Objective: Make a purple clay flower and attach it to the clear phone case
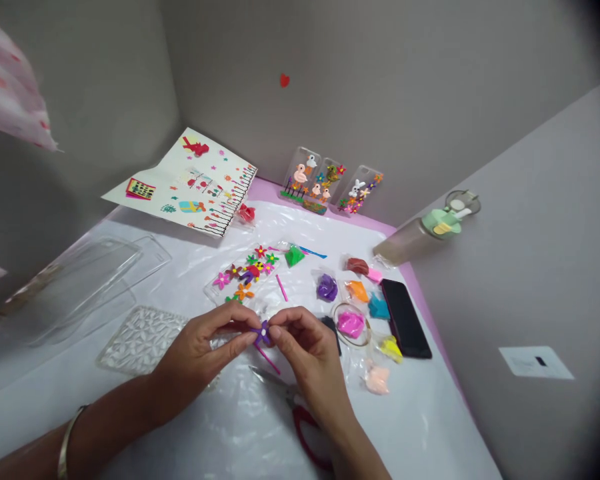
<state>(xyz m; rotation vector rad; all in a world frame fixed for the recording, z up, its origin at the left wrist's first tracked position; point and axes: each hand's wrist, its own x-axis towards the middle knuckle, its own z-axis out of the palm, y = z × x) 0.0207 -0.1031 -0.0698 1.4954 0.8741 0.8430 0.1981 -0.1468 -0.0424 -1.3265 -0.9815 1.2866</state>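
A small purple clay flower [263, 332] with a white centre is pinched between my two hands above the table. My left hand [205, 343] grips its left side with thumb and fingertips. On the flower's right side, the thumb and fingers of my right hand [307, 350] close on it. Just behind lies a clear phone case [245, 275] decorated with colourful clay flowers and a little figure. Beneath the flower a thin pink stick [267, 359] shows. Scissors [305, 427] with red handles lie partly hidden under my right hand and forearm.
Wrapped clay lumps, among them purple [327, 287], pink [351, 324] and yellow [391, 348], lie right of my hands beside a black phone [407, 319]. A clear textured mould [140, 341] is at left. Decorated cases [325, 185], a painted card [185, 190] and a bottle [415, 237] stand behind.
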